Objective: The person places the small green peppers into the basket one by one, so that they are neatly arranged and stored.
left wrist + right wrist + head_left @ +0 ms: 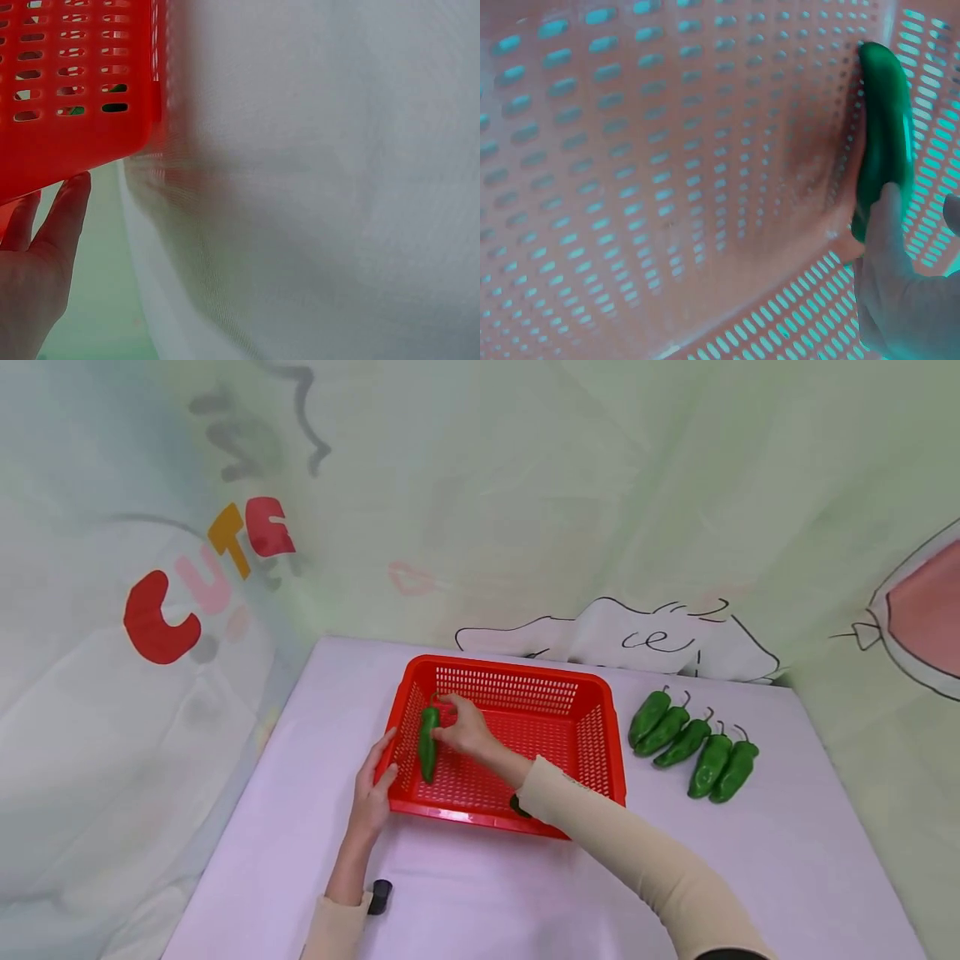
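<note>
The right hand [465,727], loosely parted, rests its thumb on a pepper [427,753]; to its left, the left hand [371,785] (fingers extended) touches the basket [540,735] around that pepper.

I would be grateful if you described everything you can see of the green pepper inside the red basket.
The green pepper is long, slim and glossy, with smooth-looking skin, a rounded tip and a thin stem. It is inside the red basket, close to the left wall, its stem end toward the far side and its tip toward the near side. The right hand touches it nearer the stem end; whether the grip is firm cannot be told.
</note>
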Demonstrator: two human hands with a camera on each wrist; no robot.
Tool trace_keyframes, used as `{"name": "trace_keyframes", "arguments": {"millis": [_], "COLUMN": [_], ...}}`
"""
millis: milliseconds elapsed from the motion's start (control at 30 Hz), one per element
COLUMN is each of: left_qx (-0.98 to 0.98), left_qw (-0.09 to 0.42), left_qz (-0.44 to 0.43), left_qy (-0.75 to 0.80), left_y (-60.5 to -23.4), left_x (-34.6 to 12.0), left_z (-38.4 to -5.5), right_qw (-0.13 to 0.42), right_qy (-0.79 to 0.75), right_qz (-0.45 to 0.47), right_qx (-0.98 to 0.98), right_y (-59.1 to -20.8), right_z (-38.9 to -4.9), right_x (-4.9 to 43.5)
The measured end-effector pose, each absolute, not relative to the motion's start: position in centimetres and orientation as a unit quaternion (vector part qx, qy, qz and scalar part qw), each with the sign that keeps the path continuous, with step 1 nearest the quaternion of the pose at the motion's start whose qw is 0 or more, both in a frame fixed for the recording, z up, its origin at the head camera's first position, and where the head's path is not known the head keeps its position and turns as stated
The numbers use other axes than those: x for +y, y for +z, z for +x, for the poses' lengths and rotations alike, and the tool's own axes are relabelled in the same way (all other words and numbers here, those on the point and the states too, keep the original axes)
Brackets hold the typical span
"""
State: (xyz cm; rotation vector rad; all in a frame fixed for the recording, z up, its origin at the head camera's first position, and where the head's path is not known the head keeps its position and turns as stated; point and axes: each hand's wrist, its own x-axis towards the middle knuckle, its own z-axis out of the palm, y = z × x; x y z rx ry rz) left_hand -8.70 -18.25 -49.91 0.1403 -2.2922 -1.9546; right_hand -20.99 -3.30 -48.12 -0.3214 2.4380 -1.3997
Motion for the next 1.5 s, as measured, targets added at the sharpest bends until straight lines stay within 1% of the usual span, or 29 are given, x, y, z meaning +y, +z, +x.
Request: {"name": "trace_keyframes", "arguments": {"millis": [100,267,533,633,867,933,1133,1300,1500], "left_qx": [-0.758,-0.753,-0.750,-0.750,-0.751,-0.754,-0.758,-0.757,-0.754], "left_qw": [0.064,0.066,0.060,0.063,0.073,0.075,0.080,0.084,0.077], "left_qz": [0.047,0.053,0.073,0.075,0.079,0.076,0.067,0.065,0.056], "left_qy": [-0.647,-0.652,-0.655,-0.654,-0.652,-0.648,-0.644,-0.645,-0.650], "left_y": [-49.2,-49.2,-49.2,-49.6,-52.7,-53.1,-53.3,-53.0,-52.8], "left_x": [-18.3,-18.5,-18.7,-18.8,-19.6,-19.7,-19.4,-19.0,-18.5], "left_z": [-8.4,-8.3,-8.1,-8.0,-8.9,-9.0,-8.6,-8.6,-8.9], "right_qw": [0.157,0.159,0.165,0.160,0.159,0.159,0.144,0.137,0.115], "right_qy": [-0.500,-0.504,-0.518,-0.520,-0.510,-0.510,-0.526,-0.529,-0.524], "right_qz": [-0.117,-0.126,-0.100,-0.100,-0.094,-0.089,-0.070,-0.044,-0.020], "right_qx": [0.844,0.839,0.833,0.833,0.840,0.841,0.835,0.836,0.844], "right_y": [-47.4,-45.7,-43.1,-42.7,-42.4,-42.3,-42.5,-41.8,-41.0], "right_z": [-21.0,-21.2,-21.4,-21.3,-21.4,-21.4,-21.2,-21.2,-20.9], "right_x": [-3.0,-1.9,1.4,3.0,7.1,8.4,12.8,16.4,20.5]}}
